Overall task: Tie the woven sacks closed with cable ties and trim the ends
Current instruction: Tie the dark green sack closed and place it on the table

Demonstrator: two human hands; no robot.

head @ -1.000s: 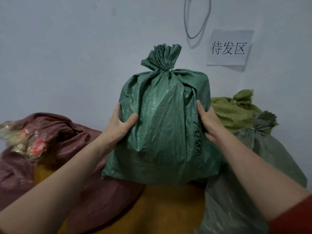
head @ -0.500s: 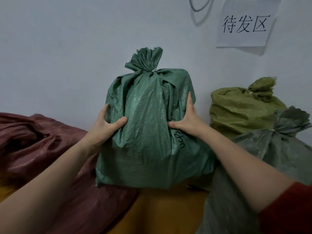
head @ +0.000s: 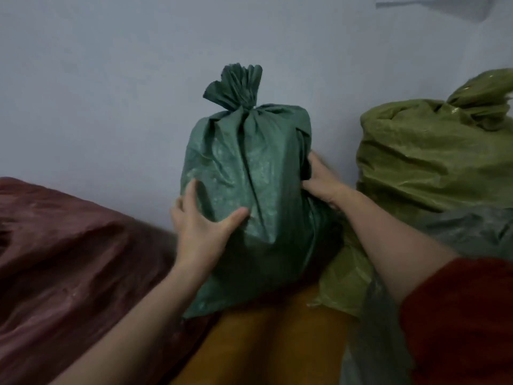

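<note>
Background: plain pale grey-blue wall [head: 111, 79], with the lower edge of a paper sheet [head: 433, 6] just in frame top right.

Task item: dark green sack [head: 249, 168], centre frame, upright against or just in front of the wall; cannot tell if it touches. It stands between the maroon sack [head: 69, 245] on the left and the olive sack [head: 430, 157] on the right. Its bottom edge sits over an orange surface [head: 263, 343]; blurred, so cannot tell if that is another sack or a cover.

Neck status: gathered tight, and the tuft [head: 236, 84] fans out above the cinch, leaning slightly left. The tie itself is too small and dark to make out, and no tail is visible.

Left hand [head: 200, 226]: palm flat on the sack's lower left side, fingers straight and pointing up along the fabric, thumb [head: 236, 215] spread across the front. Grip is an open press, nothing pinched.

Right hand [head: 322, 184]: on the sack's right side, higher than the left. Its fingers curl round the edge into a fold, tips hidden by the fabric. Grip is closed on the sack. Red sleeve [head: 466, 315] on that forearm.

Other items: the olive sack's neck is also gathered, with its tuft at the frame edge. A grey-green sack [head: 472, 232] sits below and in front of it, touching it, partly behind the right forearm. The maroon sack lies slumped, well lower than the dark green one.
</note>
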